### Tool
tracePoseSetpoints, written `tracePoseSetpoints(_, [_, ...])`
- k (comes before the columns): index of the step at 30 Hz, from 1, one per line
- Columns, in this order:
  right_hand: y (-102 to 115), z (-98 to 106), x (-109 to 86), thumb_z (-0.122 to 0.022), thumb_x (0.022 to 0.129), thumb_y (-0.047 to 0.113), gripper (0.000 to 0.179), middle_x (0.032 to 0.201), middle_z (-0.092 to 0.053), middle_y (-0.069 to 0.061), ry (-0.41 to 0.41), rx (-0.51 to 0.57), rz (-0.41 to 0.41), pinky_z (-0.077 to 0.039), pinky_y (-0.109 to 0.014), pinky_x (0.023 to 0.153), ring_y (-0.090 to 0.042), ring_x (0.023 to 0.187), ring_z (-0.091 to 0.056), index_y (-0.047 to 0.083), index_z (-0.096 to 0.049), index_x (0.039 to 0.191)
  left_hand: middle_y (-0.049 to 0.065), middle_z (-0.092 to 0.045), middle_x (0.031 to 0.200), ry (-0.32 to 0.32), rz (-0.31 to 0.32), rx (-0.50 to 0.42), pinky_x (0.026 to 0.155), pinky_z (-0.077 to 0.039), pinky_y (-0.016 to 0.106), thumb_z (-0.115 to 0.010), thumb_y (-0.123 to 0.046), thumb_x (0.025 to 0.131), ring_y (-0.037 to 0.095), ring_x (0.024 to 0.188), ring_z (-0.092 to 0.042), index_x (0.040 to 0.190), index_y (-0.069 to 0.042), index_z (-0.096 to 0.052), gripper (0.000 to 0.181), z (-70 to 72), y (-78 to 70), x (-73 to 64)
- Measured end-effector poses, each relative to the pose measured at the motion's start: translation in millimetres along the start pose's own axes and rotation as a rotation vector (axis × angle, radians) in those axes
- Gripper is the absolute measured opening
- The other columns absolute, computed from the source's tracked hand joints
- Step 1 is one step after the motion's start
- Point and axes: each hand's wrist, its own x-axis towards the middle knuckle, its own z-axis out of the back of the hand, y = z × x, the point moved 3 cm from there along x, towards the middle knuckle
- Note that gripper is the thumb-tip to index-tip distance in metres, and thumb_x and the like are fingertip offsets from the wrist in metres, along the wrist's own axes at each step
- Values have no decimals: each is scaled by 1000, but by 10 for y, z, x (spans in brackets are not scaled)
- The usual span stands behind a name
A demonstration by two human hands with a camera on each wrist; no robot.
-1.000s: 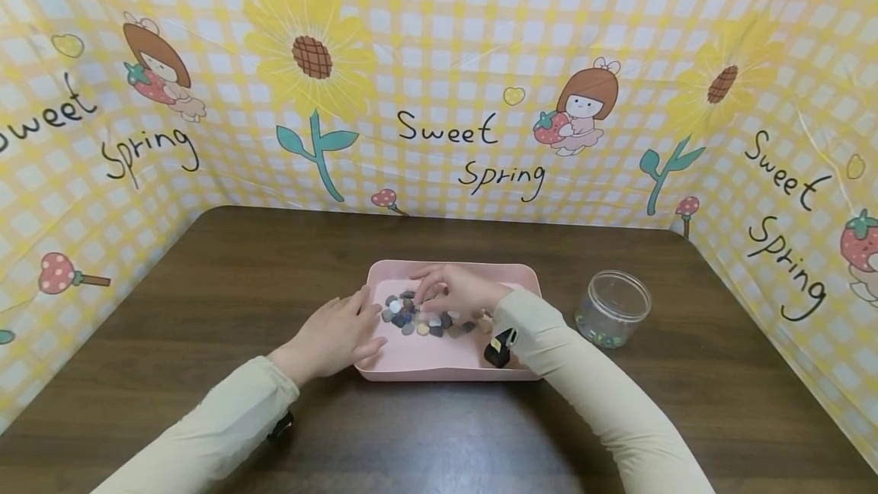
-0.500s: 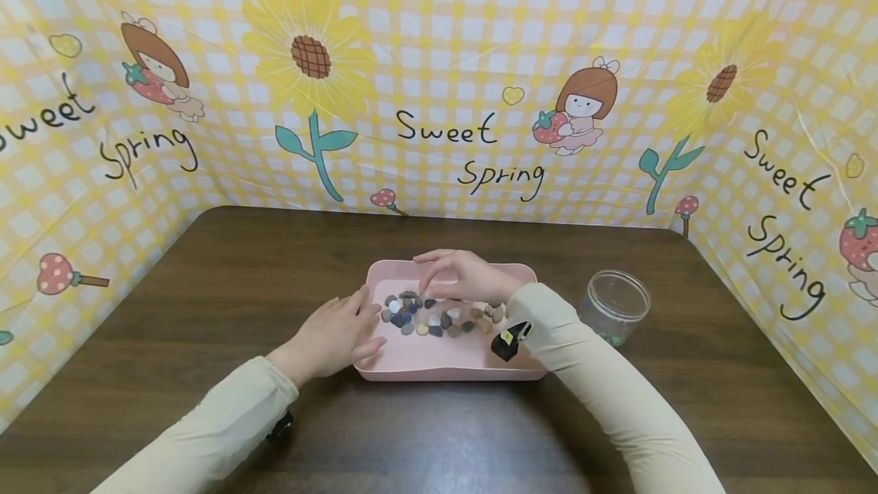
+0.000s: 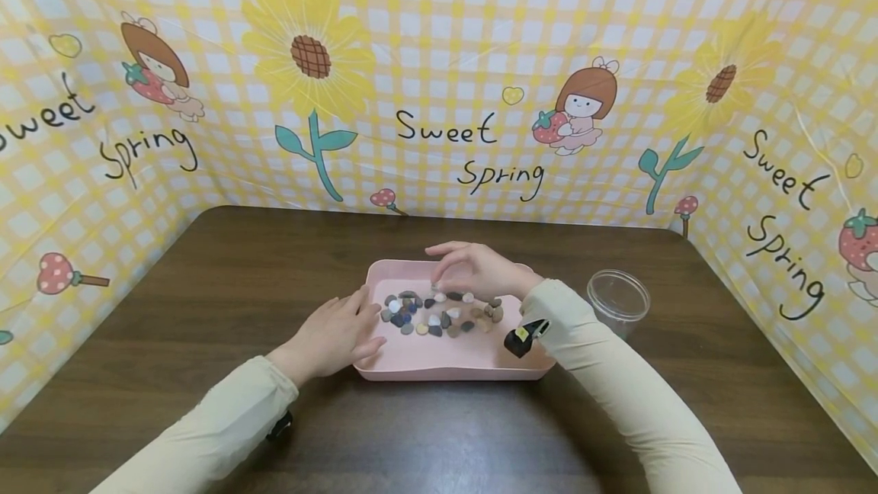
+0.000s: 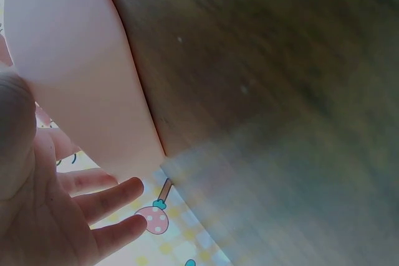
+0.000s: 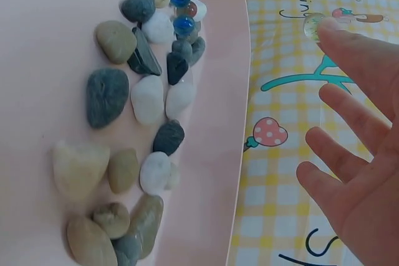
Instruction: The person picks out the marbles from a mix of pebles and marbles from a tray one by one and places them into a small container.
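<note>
Pebbles (image 5: 148, 99) in grey, white and tan lie loosely scattered across the floor of a shallow pink tray (image 3: 453, 374), which sits on a dark wood-grain desk (image 3: 274, 258). Among those at the tray's left end are two blue marbles (image 5: 184, 26), with a reddish-brown marble (image 5: 190, 9) between them. Of the two hands, the right hand (image 3: 480, 271) is raised over the far side of the tray, pinching a clear marble (image 5: 314, 27) at its fingertips, above the pebbles; its other fingers are spread apart. The left hand (image 3: 329, 334) rests at the tray's left edge, fingers extended and spread. To the right of the tray stands a clear round jar (image 3: 619, 294), its lower part hidden by the right sleeve (image 3: 617, 372). A yellow-and-white checked cloth (image 3: 439, 36) surrounds the desk, printed with sunflowers, strawberry-holding figures and the words "Sweet Spring".
</note>
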Motion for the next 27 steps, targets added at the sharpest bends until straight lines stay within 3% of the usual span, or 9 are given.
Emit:
tracePoseSetpoints(9, [-30,81,-92,-67,86,18,10,142,-47,-8,-25,-2,-18,-33,-49,110,-27,135,-40,16,-72,94,29,-41,140,-9,-3,-2,102,-38,56,-52,-44,90,40,125,-47,126,-2,-55,55,2,-3,-1])
tracePoseSetpoints(27, [-87,197,-362,-67,86,17,10,141,-49,-10,-87,-4,22,-35,-50,107,-30,133,-42,15,-71,94,29,-42,139,-40,-14,14,101,-40,54,-51,-44,90,39,124,-49,126,-1,-55,56,-24,10,-1])
